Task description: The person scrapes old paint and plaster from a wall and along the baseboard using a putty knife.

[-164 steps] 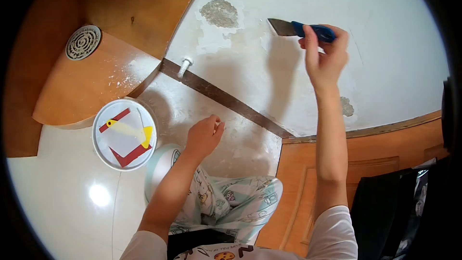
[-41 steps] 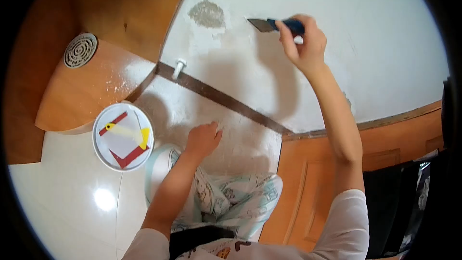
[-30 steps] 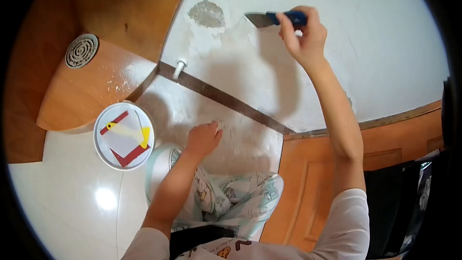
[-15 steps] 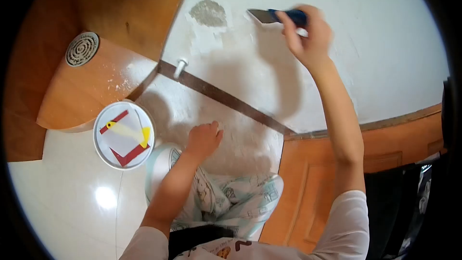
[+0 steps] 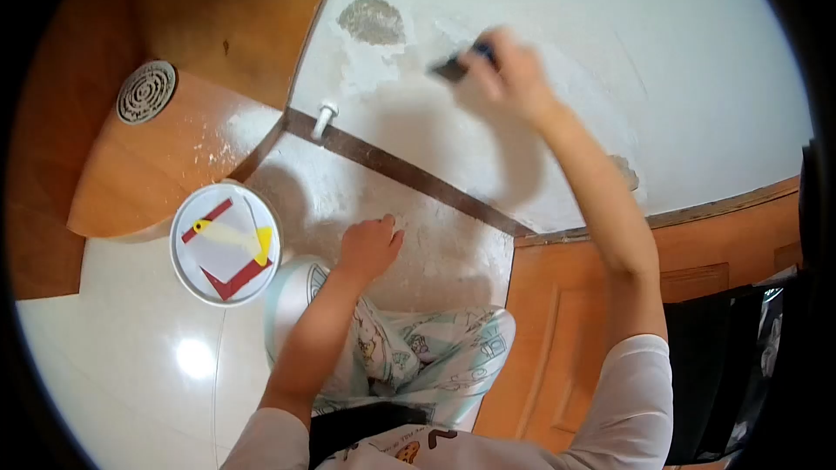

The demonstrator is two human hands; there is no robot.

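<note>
My right hand [image 5: 509,74], blurred by motion, is closed round the blue handle of a putty knife [image 5: 450,68]. The knife's dark blade points left and lies at or close to the white wall [image 5: 688,61]; contact cannot be made out. A bare grey patch [image 5: 372,19] shows in the wall to the left of the blade. Above my bent knees hangs my left hand [image 5: 370,248], its fingers curled inward. Whether it holds anything small is hidden.
A round white bucket lid [image 5: 185,271] with red and yellow print is at the left. Behind it stands an orange-brown shelf [image 5: 144,165] with white dust and a round patterned disc [image 5: 146,92]. A short white pipe [image 5: 324,120] projects near the dark baseboard [image 5: 396,172].
My right hand has moved down and to the left with the putty knife, and a second grey patch by the forearm shows more. My left hand has hardly moved.
</note>
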